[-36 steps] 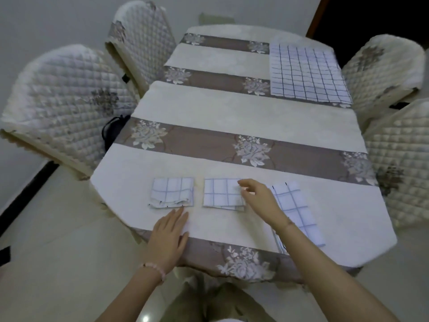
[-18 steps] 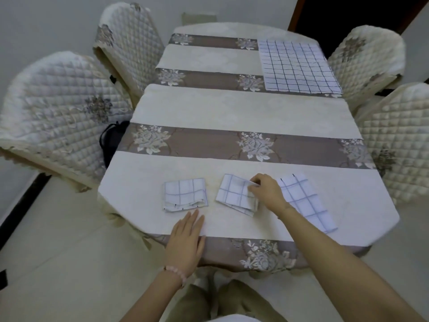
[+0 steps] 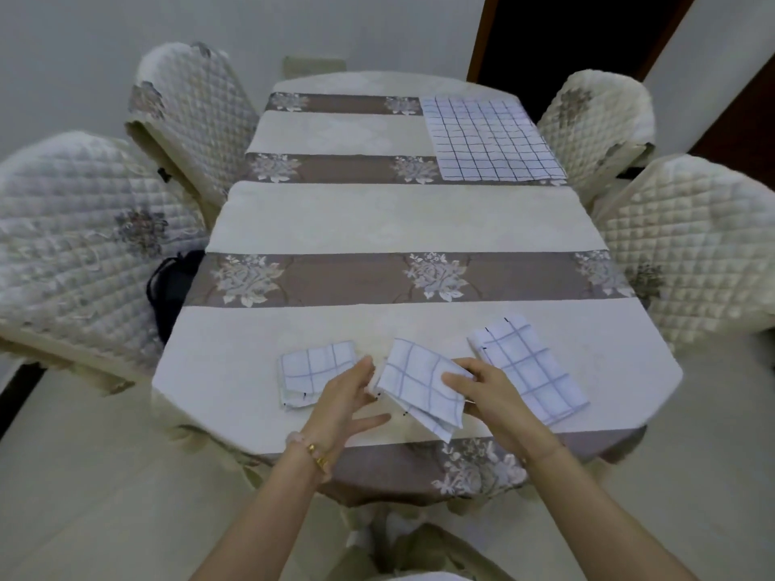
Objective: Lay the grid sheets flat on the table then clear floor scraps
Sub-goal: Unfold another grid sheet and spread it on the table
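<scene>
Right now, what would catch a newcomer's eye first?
The right hand pinches the middle folded grid sheet near the table's front edge, the left hand touching its side. The left folded sheet and right folded sheet flank it, and a large grid sheet lies flat at the far right corner.

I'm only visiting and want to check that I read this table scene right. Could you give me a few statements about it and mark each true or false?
1. A large grid sheet lies spread flat at the far right of the table. True.
2. The right hand is empty. False: it grips the middle folded grid sheet.
3. The left folded grid sheet and the right folded grid sheet lie on the table, one on either side of it. True.
4. The chairs have bare wooden backs. False: they wear quilted covers.
5. The left hand has a bracelet at its wrist. True.
</scene>
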`<control>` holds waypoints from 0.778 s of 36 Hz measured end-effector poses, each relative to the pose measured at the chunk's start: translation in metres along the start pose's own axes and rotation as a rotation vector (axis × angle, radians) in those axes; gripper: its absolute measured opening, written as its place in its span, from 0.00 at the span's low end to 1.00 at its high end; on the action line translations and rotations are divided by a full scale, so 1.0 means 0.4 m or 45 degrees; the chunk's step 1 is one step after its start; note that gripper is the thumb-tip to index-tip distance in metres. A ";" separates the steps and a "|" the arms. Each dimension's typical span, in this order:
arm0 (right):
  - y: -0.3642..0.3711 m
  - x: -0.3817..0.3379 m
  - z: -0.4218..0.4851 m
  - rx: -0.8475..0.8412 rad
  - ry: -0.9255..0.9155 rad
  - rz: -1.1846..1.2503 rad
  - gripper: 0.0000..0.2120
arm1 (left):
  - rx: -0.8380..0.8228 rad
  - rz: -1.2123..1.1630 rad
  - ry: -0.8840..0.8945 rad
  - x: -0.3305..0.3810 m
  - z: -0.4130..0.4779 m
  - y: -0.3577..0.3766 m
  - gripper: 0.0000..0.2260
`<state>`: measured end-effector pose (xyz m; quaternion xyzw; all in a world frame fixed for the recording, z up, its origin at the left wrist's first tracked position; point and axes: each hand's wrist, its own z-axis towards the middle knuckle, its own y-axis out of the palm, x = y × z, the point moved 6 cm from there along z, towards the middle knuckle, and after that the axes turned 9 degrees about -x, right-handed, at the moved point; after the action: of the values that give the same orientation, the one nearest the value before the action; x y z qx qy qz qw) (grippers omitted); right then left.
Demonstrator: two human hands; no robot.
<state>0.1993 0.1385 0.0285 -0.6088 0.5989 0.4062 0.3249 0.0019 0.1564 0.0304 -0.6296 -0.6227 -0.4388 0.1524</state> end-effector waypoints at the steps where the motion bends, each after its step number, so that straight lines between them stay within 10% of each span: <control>1: 0.000 0.004 -0.001 -0.002 0.010 0.005 0.07 | -0.038 -0.040 -0.031 -0.001 -0.002 0.013 0.13; 9: -0.012 0.011 0.001 0.052 -0.014 -0.021 0.08 | 0.002 0.043 0.064 0.013 -0.010 0.051 0.06; 15: 0.016 -0.059 -0.028 0.438 -0.363 -0.742 0.16 | 0.124 0.121 0.189 0.035 -0.007 0.059 0.05; 28: 0.126 -0.097 -0.028 -0.059 -0.366 -0.427 0.11 | 0.148 0.022 0.277 0.066 -0.033 0.063 0.04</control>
<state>0.1523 0.1431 0.0725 -0.6430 0.4273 0.4427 0.4561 0.0161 0.1595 0.0663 -0.5739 -0.6214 -0.4663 0.2591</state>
